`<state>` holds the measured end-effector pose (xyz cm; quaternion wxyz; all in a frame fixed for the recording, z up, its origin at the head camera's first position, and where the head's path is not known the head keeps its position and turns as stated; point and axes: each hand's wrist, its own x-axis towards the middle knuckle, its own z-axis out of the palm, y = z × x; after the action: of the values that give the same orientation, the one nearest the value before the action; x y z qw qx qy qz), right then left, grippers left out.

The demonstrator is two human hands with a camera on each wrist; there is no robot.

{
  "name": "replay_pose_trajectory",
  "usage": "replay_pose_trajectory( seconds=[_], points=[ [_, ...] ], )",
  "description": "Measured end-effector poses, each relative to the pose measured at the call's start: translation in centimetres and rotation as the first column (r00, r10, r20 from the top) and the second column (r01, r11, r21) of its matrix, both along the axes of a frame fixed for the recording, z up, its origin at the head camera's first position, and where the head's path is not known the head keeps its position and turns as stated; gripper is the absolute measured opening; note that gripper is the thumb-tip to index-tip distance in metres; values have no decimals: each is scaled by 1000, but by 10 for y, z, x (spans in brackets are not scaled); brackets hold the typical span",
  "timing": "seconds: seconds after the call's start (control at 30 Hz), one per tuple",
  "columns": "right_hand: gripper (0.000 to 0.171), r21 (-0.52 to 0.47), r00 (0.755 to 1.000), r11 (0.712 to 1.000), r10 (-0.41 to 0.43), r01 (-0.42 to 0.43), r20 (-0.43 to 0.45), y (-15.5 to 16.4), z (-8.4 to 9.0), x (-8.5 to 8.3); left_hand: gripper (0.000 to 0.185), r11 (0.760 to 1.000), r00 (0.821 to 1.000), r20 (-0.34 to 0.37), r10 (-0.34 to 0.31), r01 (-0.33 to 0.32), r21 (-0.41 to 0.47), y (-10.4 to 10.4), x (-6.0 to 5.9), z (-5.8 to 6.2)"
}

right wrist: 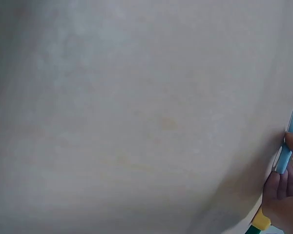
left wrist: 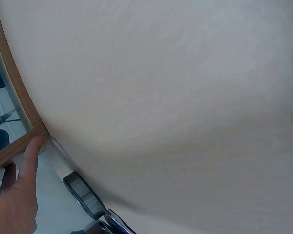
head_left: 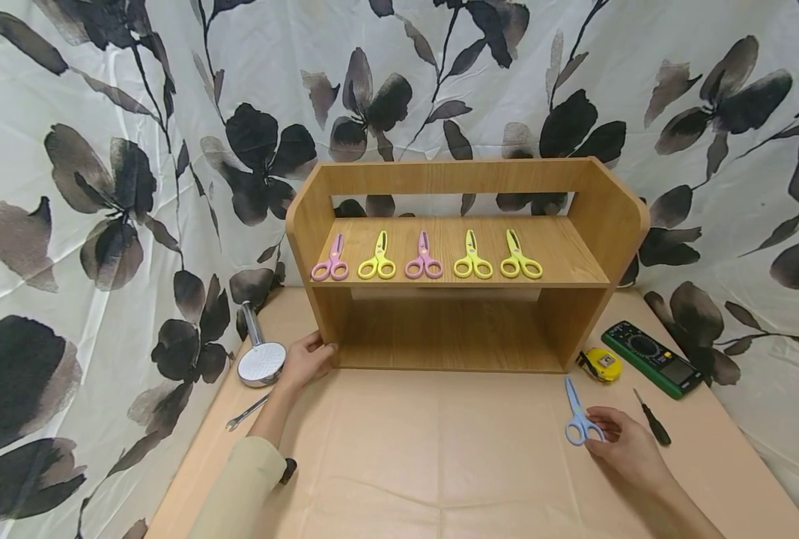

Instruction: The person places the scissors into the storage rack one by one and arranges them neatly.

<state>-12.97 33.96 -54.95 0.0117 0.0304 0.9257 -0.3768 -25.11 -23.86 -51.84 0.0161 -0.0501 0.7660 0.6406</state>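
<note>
Tabletop [head_left: 439, 464]; right hand [head_left: 631, 449] on blue scissors [head_left: 577, 415]

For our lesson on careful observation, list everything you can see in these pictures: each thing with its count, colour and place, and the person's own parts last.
shelf: one, brown wood, at the back middle of the table.
purple scissors: two, on the shelf's upper board, first and third from the left.
yellow scissors: three, on the same board, second, fourth and fifth from the left.
blue scissors: one, on the table at front right.
tape measure: one, yellow and black, right of the shelf.
meter: one, green and black, far right.
screwdriver: one, black handle, right of the blue scissors.
shower head: one, silver, left of the shelf.
wrench: one, silver, front left.
table: one, tan cover.
curtain: white with dark flowers, behind.
left hand: on the shelf's lower left corner.
right hand: holds the blue scissors' handle.
</note>
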Motion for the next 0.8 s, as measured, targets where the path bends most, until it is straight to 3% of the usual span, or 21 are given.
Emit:
replay_pose_trajectory(
  seconds=[0.33,0.8],
  points=[
    [58,-92,1000,996,10,-10,0,0,0,4,64,1000,1000,2,4,-4,1,1,1,1],
    [58,-63,999,997,-30,33,37,3,-2,5,66,1000,1000,21,0,-1,30,1,1,1]
  ],
)
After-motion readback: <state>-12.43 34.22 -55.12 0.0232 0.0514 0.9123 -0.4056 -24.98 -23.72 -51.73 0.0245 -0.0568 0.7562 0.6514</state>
